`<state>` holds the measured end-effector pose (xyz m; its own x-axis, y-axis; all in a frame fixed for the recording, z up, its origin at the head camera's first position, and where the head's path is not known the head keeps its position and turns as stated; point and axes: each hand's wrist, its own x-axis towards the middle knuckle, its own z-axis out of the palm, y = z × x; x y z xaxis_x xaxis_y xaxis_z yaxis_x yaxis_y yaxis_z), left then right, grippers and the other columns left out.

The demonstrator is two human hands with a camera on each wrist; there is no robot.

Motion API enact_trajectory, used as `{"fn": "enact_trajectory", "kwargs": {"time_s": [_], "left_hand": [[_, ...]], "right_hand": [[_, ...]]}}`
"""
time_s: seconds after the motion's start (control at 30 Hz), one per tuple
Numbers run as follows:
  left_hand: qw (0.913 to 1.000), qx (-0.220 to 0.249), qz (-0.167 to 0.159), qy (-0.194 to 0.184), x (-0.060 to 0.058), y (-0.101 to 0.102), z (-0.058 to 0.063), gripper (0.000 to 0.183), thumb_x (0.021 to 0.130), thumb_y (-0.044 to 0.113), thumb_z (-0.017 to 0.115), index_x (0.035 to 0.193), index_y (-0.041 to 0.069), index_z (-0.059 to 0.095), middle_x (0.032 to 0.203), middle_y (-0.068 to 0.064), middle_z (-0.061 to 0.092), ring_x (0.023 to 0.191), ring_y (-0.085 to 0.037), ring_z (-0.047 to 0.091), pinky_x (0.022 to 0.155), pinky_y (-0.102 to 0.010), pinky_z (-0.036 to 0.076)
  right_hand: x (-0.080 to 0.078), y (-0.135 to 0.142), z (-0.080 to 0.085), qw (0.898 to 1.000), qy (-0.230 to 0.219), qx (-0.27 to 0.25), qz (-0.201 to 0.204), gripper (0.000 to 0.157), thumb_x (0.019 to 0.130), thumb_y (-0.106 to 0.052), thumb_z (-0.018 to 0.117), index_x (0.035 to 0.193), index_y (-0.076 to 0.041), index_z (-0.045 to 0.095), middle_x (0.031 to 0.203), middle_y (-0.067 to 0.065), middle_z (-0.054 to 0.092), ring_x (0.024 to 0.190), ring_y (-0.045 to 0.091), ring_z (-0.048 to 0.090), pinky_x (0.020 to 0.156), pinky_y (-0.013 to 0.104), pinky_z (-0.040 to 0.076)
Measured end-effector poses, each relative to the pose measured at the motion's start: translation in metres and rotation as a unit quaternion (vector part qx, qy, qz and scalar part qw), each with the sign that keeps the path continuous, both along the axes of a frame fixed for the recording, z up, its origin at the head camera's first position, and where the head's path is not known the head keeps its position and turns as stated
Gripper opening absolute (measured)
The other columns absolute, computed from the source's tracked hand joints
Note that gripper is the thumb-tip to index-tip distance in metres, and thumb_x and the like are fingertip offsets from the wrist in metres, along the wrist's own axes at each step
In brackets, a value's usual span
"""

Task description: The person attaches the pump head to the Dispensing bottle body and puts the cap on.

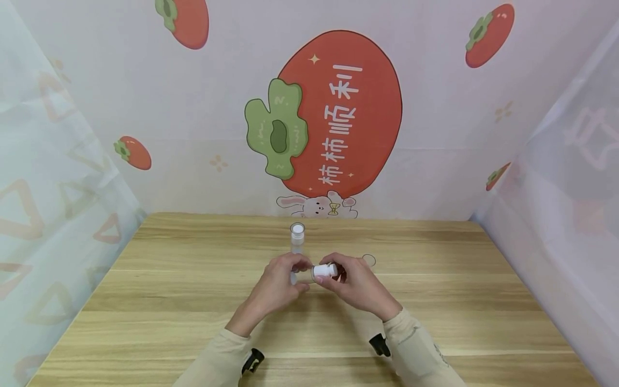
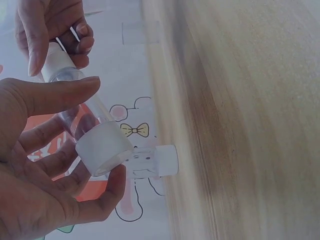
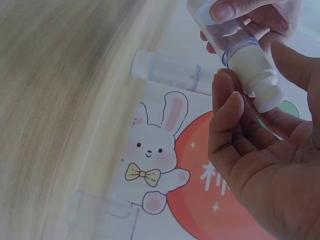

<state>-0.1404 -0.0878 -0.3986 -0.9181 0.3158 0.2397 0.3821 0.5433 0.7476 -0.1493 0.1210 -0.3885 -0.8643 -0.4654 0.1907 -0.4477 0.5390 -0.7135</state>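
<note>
A small clear bottle (image 1: 303, 277) with a white pump top (image 1: 325, 270) lies tilted between both hands above the table. My left hand (image 1: 278, 282) holds its transparent body, thumb across the front and fingers behind, near the white base (image 2: 102, 150). At the other end, my right hand (image 1: 355, 279) pinches the pump top between thumb and fingers; in the right wrist view its fingers (image 3: 227, 107) curl beside the white collar. A second clear bottle with a white top (image 1: 297, 231) stands upright just behind the left hand.
A clear cap (image 1: 369, 260) stands on the wooden table (image 1: 193, 258) behind the right hand. Printed cloth walls (image 1: 203, 102) enclose the table at the back and on both sides.
</note>
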Motion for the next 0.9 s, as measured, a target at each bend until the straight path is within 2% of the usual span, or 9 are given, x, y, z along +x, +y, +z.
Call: {"fn": "enact_trajectory", "kwargs": {"time_s": [0.23,0.5,0.7,0.9], "left_hand": [[1.0000,0.005,0.000,-0.002,-0.0001,0.0001,-0.0010,0.032,0.076,-0.007,0.084,0.103,0.005,0.070,0.104,-0.014,0.071,0.099,-0.031,0.068,0.088,-0.052,0.052],[1.0000,0.004,-0.001,-0.001,0.0000,0.0008,-0.0008,0.033,0.076,-0.007,0.084,0.104,0.005,0.070,0.105,-0.014,0.071,0.099,-0.030,0.068,0.089,-0.052,0.052],[1.0000,-0.002,-0.001,0.009,0.0009,0.0013,0.0004,0.033,0.076,-0.007,0.084,0.104,0.005,0.071,0.104,-0.010,0.071,0.098,-0.027,0.068,0.089,-0.050,0.053],[0.9998,-0.007,0.001,0.018,0.0009,0.0017,-0.0003,0.033,0.075,-0.007,0.084,0.103,0.004,0.071,0.103,-0.011,0.071,0.097,-0.031,0.068,0.087,-0.051,0.053]], "right_hand": [[-0.0004,0.0022,-0.0003,1.000,0.004,0.011,0.019,0.024,0.090,-0.015,0.079,0.110,-0.010,0.068,0.088,-0.006,0.063,0.074,0.012,0.055,0.063,0.026,0.050],[0.0005,0.0025,0.0008,1.000,-0.015,0.017,0.012,0.022,0.091,-0.014,0.078,0.110,-0.010,0.069,0.089,-0.006,0.063,0.075,0.012,0.056,0.064,0.027,0.051],[0.0011,0.0023,0.0004,1.000,-0.012,0.011,0.012,0.019,0.091,-0.013,0.077,0.108,-0.008,0.069,0.088,-0.005,0.063,0.074,0.013,0.055,0.063,0.026,0.050],[0.0004,0.0031,-0.0009,1.000,-0.014,0.013,0.010,0.019,0.092,-0.014,0.077,0.108,-0.008,0.069,0.086,-0.005,0.062,0.074,0.013,0.055,0.062,0.026,0.049]]}}
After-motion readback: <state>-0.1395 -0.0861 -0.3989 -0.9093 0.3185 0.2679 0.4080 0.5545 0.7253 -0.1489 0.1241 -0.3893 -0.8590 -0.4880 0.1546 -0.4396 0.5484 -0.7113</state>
